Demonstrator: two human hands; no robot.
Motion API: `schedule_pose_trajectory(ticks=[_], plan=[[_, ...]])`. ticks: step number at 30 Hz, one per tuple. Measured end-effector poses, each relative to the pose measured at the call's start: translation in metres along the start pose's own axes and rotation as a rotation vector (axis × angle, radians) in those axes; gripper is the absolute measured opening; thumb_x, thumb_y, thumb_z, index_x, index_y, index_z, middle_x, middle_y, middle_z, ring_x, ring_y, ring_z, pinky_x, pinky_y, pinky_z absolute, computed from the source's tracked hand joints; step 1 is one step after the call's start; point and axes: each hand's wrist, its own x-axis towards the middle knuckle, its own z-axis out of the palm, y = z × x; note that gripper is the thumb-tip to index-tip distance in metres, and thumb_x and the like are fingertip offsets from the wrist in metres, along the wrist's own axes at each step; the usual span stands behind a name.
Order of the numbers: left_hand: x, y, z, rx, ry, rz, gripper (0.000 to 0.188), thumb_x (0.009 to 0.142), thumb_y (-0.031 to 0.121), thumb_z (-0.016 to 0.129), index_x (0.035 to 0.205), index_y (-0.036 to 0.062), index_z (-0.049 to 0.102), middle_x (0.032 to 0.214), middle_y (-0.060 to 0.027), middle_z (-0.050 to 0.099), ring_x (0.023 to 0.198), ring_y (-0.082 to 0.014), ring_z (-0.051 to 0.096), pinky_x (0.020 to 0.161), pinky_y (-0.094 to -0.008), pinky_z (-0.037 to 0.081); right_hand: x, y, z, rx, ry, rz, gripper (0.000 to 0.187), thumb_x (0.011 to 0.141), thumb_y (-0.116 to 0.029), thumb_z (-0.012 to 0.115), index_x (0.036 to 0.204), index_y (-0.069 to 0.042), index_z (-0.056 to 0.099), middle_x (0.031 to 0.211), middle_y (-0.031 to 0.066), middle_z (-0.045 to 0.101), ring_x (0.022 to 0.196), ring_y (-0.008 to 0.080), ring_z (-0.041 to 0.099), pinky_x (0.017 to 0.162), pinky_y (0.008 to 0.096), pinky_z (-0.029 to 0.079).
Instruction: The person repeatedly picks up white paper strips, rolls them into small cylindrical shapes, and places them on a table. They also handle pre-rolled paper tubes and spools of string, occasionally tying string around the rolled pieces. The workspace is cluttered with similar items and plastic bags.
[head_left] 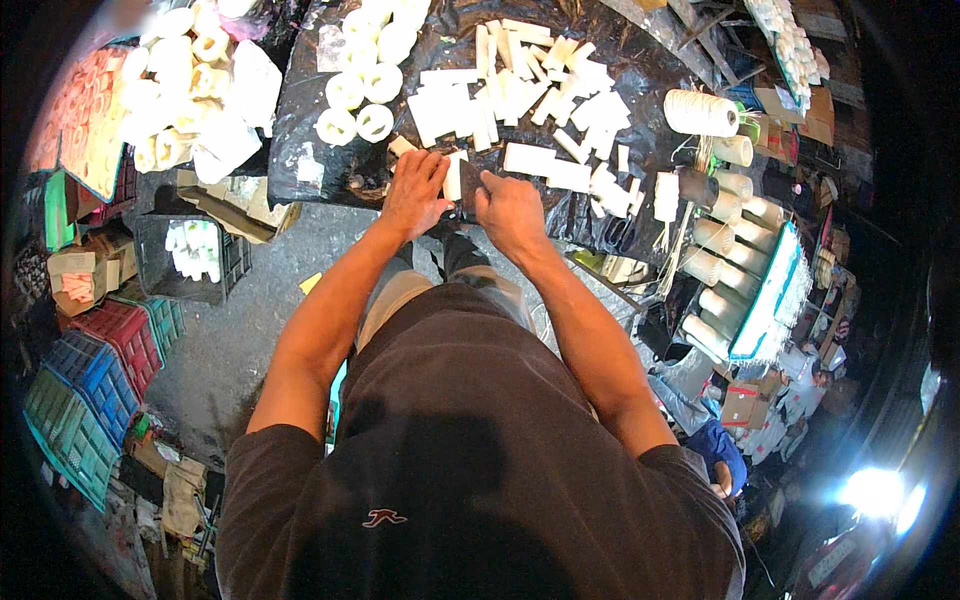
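At the near edge of a table covered in black sheeting [400, 165], my left hand [413, 192] steadies a pale, wax-like block [453, 176], its fingers bent down against the left side. My right hand [511, 212] is closed round a dark, broad-bladed knife [468, 186]. The blade stands upright against the block's right side; its handle is hidden in my fist. Whether the edge has gone into the block I cannot tell. Just beyond my hands lie several cut white slabs [440, 112] and, to the right, a longer white bar [530, 159].
Thick cream rings [374, 122] stand at the table's far left. On the right are a string cone [700, 112] and cream cylinders [713, 236] with loose strands. Stacked plastic crates [100, 365] and a black crate [190, 262] sit on the left floor. A person in blue [718, 447] is at lower right.
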Motion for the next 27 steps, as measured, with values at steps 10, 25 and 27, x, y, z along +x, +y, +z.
schedule_pose_trajectory(ticks=[10,25,27], plan=[[0.004,0.006,0.001,0.032,-0.021,-0.048,0.073,0.075,0.021,0.08,0.141,0.0006,0.054,0.14,-0.0153,0.053,0.136,-0.0359,0.043,0.121,-0.0514,0.027,0.03,-0.034,-0.001,-0.109,-0.135,0.074,0.02,0.086,-0.014,0.063,0.083,0.003,0.074,0.081,0.0279,0.072,0.078,0.0433,0.074,0.071,0.051,0.06],[0.013,0.011,0.0,0.096,-0.075,-0.087,0.074,0.075,0.019,0.08,0.142,0.0011,0.054,0.14,-0.0147,0.054,0.136,-0.0349,0.043,0.121,-0.0526,0.026,0.051,-0.021,0.014,-0.122,-0.216,0.106,0.022,0.085,-0.017,0.061,0.087,-0.001,0.077,0.081,0.0279,0.071,0.08,0.0448,0.073,0.076,0.0537,0.059],[0.011,0.013,-0.005,0.12,-0.087,-0.082,0.075,0.075,0.019,0.081,0.142,0.0009,0.054,0.14,-0.0147,0.054,0.136,-0.0349,0.043,0.121,-0.0526,0.026,0.046,-0.01,0.022,-0.144,-0.215,0.128,0.023,0.085,-0.017,0.061,0.087,-0.001,0.077,0.083,0.0262,0.072,0.083,0.0442,0.074,0.078,0.0534,0.059]])
